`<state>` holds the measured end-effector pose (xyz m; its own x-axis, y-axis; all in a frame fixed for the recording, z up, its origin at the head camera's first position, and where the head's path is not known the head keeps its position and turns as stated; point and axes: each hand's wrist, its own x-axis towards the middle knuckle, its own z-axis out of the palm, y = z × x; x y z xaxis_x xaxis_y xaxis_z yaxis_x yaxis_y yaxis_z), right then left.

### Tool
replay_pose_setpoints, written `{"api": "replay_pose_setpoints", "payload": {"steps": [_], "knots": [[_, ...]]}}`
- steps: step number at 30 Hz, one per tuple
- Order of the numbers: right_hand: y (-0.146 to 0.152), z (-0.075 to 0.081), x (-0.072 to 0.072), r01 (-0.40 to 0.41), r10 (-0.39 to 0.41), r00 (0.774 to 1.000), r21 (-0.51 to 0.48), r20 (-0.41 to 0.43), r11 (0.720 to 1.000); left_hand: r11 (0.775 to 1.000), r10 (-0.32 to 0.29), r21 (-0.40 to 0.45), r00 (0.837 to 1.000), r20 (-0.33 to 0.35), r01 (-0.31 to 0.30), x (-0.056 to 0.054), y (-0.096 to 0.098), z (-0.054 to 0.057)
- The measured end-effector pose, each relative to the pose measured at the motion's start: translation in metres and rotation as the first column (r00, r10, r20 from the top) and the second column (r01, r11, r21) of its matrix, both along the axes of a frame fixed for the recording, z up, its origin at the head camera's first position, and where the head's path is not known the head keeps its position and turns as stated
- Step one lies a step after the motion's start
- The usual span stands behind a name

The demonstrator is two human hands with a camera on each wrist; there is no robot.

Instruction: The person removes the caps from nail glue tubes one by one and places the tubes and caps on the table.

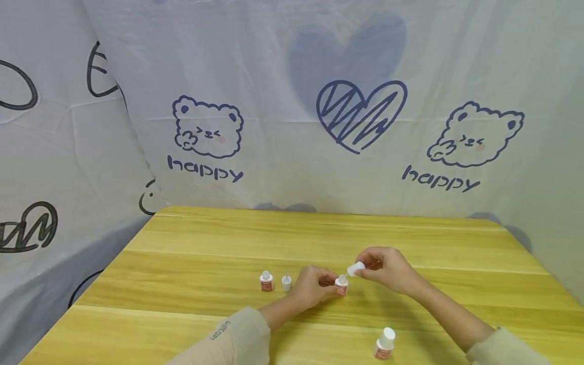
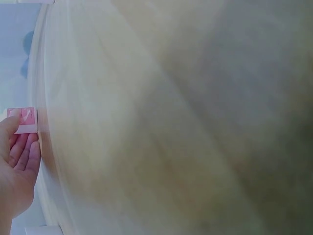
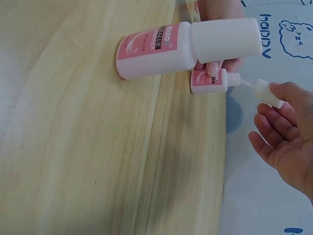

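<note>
My left hand (image 1: 314, 290) grips a small nail glue bottle (image 1: 341, 287) with a pink label, upright on the wooden table; its white neck is uncapped. Just up and to the right, my right hand (image 1: 390, 269) pinches a white cap (image 1: 356, 268) between thumb and fingers, tilted toward the neck. In the right wrist view, a thin pale brush stem (image 3: 246, 83) spans from this cap to the bottle's mouth. The left wrist view shows the thumb and fingers around the pink label (image 2: 25, 117).
Left of my left hand stand another uncapped glue bottle (image 1: 266, 282) and its white cap (image 1: 286, 284), stem upward. A capped glue bottle (image 1: 385, 344) stands near the front, below my right forearm. Printed cloth (image 1: 283, 167) hangs behind the table (image 1: 219, 243).
</note>
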<state>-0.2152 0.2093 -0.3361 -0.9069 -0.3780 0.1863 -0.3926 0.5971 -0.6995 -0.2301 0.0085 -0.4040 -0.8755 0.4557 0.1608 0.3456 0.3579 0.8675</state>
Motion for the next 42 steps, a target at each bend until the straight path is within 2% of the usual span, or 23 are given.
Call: {"api": "replay_pose_setpoints", "payload": {"steps": [12, 18, 24, 33, 38, 39, 42], "knots": [[0.003, -0.010, 0.005, -0.028, 0.028, 1.000, 0.015, 0.007, 1.000, 0.999, -0.018, 0.029, 0.999, -0.042, 0.019, -0.003, -0.001, -0.010], [0.005, -0.014, 0.002, -0.054, 0.053, 0.998, 0.053, 0.033, 0.997, 0.999, -0.019, 0.030, 0.999, -0.039, 0.020, -0.004, -0.001, -0.010], [0.004, -0.017, 0.001, -0.081, 0.081, 0.997, 0.108, 0.008, 0.991, 1.000, -0.020, 0.016, 0.999, -0.028, 0.020, -0.005, -0.001, -0.008], [0.003, -0.021, 0.003, -0.075, 0.071, 0.997, 0.106, 0.042, 0.991, 1.000, -0.016, 0.022, 0.999, -0.042, 0.017, -0.005, 0.000, -0.008], [0.003, -0.025, 0.004, -0.062, 0.060, 0.998, 0.100, 0.022, 0.993, 0.999, -0.028, 0.029, 0.998, -0.053, 0.030, -0.005, -0.002, -0.009], [0.003, -0.025, 0.004, -0.057, 0.056, 0.998, 0.099, 0.018, 0.993, 0.999, -0.035, 0.031, 0.996, -0.080, 0.038, -0.006, -0.002, -0.011], [0.004, -0.027, 0.006, -0.042, 0.042, 0.999, 0.094, 0.007, 0.995, 0.999, -0.033, 0.018, 0.997, -0.073, 0.035, -0.006, -0.002, -0.011]]}}
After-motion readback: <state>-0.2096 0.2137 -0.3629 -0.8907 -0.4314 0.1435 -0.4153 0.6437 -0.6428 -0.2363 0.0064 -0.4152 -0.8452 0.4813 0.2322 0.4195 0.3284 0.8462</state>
